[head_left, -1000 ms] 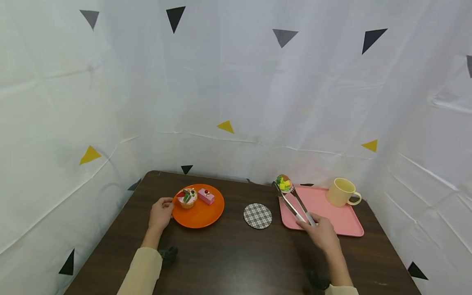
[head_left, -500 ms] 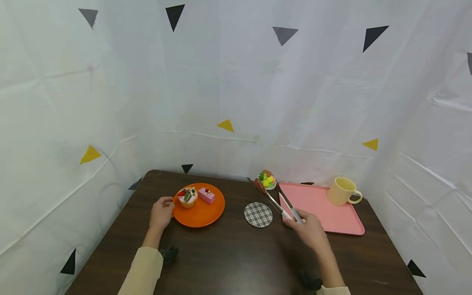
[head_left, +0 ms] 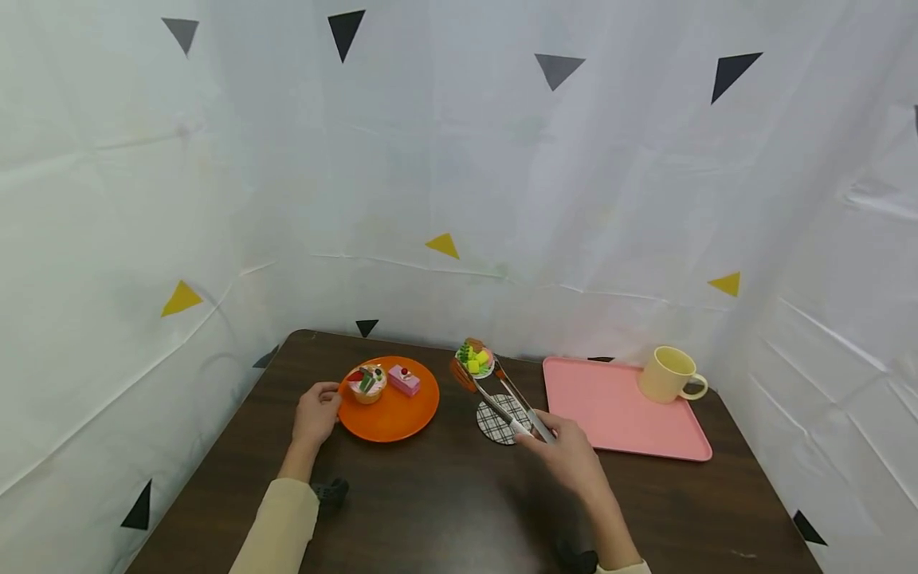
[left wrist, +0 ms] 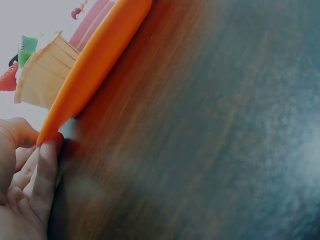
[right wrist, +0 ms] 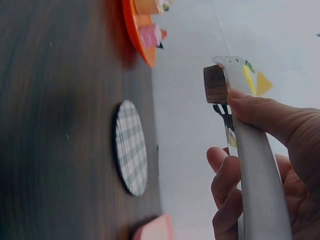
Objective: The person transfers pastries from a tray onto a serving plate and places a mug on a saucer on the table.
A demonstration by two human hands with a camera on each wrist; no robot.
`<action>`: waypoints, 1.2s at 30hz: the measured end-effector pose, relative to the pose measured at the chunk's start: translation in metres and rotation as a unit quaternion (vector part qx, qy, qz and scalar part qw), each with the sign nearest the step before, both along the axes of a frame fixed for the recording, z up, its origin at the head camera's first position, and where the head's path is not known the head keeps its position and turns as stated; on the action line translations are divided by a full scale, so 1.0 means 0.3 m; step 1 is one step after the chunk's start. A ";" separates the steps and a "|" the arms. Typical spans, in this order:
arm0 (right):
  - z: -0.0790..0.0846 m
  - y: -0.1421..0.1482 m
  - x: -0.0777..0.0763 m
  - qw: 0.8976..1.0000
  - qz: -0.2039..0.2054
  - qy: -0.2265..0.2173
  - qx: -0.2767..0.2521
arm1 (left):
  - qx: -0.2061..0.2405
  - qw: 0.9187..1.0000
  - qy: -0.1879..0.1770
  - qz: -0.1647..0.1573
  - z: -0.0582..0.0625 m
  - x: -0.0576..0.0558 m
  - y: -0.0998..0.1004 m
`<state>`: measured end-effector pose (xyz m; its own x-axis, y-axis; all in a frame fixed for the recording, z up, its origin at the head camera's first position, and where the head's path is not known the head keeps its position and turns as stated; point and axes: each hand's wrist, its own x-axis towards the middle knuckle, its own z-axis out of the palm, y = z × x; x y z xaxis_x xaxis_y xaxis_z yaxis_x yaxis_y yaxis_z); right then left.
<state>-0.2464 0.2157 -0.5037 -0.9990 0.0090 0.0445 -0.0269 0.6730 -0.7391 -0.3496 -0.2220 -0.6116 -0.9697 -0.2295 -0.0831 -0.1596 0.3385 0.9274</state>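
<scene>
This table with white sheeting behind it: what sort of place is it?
Perhaps a makeshift filming booth: white sheeting dotted with triangles hangs behind and beside the table, over which tongs grip toy-like food.

The table [head_left: 430, 502] has a dark brown top with streaked wood grain and a dull sheen that catches pale light toward the near middle. Its far left corner is rounded, and a small light scuff [head_left: 743, 554] marks the near right part. Directly on it lie three things, set in a row across the far half: a round orange plate [head_left: 390, 422] on the left, a round white coaster [head_left: 491, 424] with dark crossing lines in the middle, and a rectangular pink tray [head_left: 606, 406] with rounded corners on the right, close to the far edge.
</scene>
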 end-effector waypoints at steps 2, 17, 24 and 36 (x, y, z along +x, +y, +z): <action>-0.006 -0.022 0.000 1.000 0.005 0.003 0.004 | 0.005 1.000 0.003 -0.003 0.004 0.003 -0.003; -0.086 -0.158 0.004 0.997 0.044 0.000 0.069 | 0.018 1.000 0.010 -0.002 0.000 0.008 -0.004; -0.109 -0.207 0.001 0.996 0.052 0.001 0.076 | 0.022 1.000 0.012 -0.001 -0.005 0.000 -0.002; -0.142 -0.263 -0.017 0.992 0.114 -0.006 0.052 | 0.025 1.000 0.007 -0.003 0.000 0.001 -0.002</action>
